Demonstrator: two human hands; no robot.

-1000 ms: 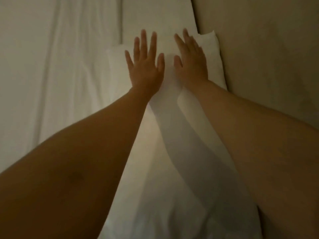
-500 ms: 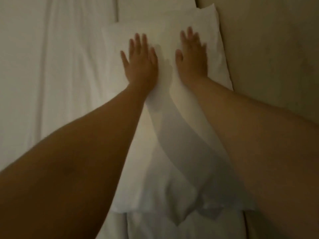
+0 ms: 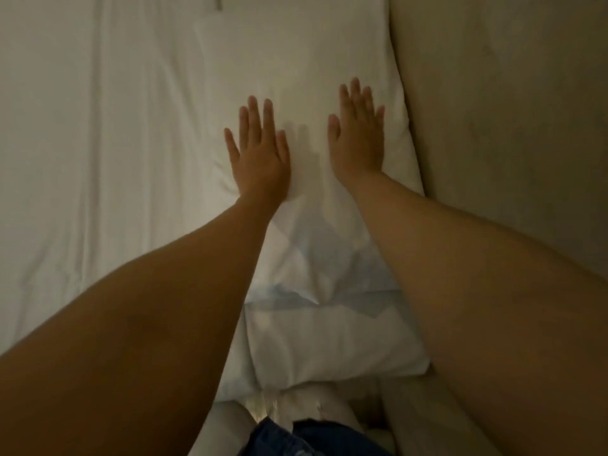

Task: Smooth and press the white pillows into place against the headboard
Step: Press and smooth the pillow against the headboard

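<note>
- You had your left hand (image 3: 258,153) and right hand (image 3: 358,134) flat on the far soft white fabric pillow (image 3: 296,77), fingers spread, gripping nothing.
- That pillow lay with its right edge touching the beige padded headboard (image 3: 493,110).
- Even downward pressure, swept outward, would likely have flattened it best.
- A second white pillow (image 3: 329,340) lay near you, overlapped by the first.
- The creased white bedsheet (image 3: 82,143) lay left; nothing blocked you.

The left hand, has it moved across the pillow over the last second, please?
Yes. The left hand has slid back toward the person, away from the pillow's far edge, and lies flat, further from the right hand.
</note>
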